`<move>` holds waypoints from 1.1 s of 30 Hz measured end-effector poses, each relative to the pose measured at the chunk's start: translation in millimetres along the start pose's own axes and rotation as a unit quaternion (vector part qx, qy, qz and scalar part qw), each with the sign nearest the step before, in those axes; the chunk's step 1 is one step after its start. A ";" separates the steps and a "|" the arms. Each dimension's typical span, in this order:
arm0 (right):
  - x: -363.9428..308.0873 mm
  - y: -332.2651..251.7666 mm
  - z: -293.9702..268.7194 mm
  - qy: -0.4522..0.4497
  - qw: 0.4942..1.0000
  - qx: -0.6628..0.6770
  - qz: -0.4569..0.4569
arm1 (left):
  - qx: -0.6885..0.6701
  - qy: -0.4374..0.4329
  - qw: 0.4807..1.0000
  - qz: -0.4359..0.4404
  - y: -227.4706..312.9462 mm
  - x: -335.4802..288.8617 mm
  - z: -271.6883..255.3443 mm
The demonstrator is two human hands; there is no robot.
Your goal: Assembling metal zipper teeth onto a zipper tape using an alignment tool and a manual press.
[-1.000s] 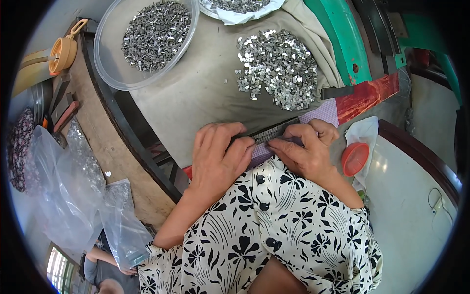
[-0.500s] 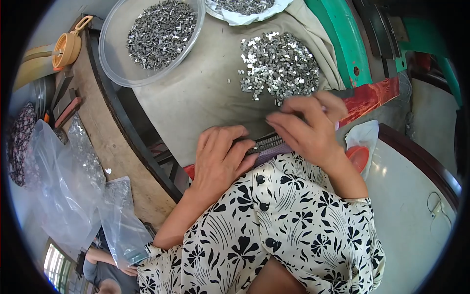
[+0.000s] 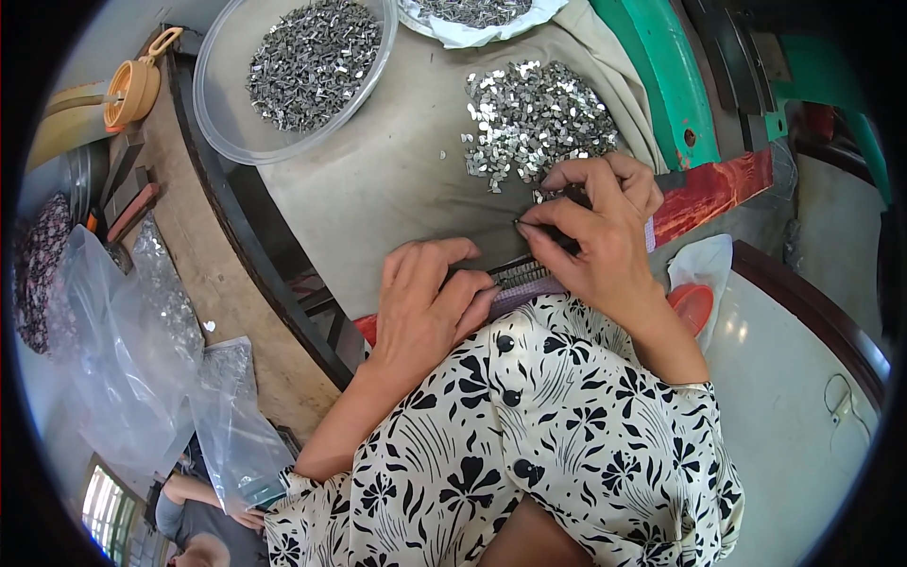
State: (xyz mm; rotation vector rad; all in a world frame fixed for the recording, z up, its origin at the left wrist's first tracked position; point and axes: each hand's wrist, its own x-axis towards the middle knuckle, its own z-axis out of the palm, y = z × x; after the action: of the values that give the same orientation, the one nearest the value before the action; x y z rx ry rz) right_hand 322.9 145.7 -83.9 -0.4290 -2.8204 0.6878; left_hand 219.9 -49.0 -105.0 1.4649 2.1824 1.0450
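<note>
Left hand (image 3: 425, 307) pressed flat, steadying the metal strip (image 3: 522, 276) for loading; right hand (image 3: 600, 236) fingers pinching one small piece beside the loose pile (image 3: 529, 118).

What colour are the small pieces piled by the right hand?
Shiny silver metal pieces, heaped beside the right hand; head view shows them.

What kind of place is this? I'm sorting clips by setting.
Probably a small workshop doing hand assembly: a pile of small metal pieces on a cloth-covered bench, a clear bowl of more pieces, and plastic bags beside it.
</note>
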 end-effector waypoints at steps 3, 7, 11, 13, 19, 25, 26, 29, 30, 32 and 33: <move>0.0 6.9 -5.8 -0.020 1.000 0.023 -0.002 | 0.001 -0.011 1.000 -0.007 3.0 0.5 -2.0; 0.5 17.5 -6.0 0.005 0.999 0.034 -0.026 | 0.009 -0.013 1.000 0.005 1.1 0.7 -0.3; 13.1 21.0 -9.5 -0.006 0.993 -0.020 -0.117 | 0.010 -0.014 1.000 0.007 1.4 2.1 -1.7; 17.7 20.1 -10.3 -0.030 0.989 -0.033 -0.138 | 0.003 -0.011 1.000 -0.021 3.9 3.5 -3.6; 23.4 12.5 -11.1 -0.073 0.985 -0.053 -0.150 | 0.008 -0.011 1.000 -0.014 2.8 2.3 -6.0; 17.8 10.6 -10.4 -0.050 0.987 -0.056 -0.144 | -0.069 -0.017 0.994 -0.077 4.1 7.8 -13.4; 18.0 11.6 -9.5 -0.047 0.987 -0.065 -0.142 | -0.068 -0.017 0.995 -0.077 2.1 10.1 -14.0; 19.0 14.7 -9.4 -0.044 0.988 -0.065 -0.131 | -0.020 0.042 0.997 -0.054 -3.8 22.1 -14.9; 19.0 15.4 -9.2 -0.044 0.990 -0.055 -0.121 | -0.019 0.042 0.997 -0.054 -3.8 27.8 -16.1; 17.6 15.6 -8.1 -0.029 0.991 -0.043 -0.121 | 0.003 0.057 0.996 -0.062 -4.8 39.6 -16.8; 16.4 15.3 -7.5 -0.015 0.992 -0.031 -0.120 | 0.019 0.070 0.997 -0.039 -6.5 45.2 -14.7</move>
State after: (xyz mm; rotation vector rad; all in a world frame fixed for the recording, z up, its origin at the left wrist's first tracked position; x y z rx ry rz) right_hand 313.1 167.2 -82.5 -0.0870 -2.8623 0.5629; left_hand 187.2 -15.8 -93.5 1.3485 2.3486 1.1164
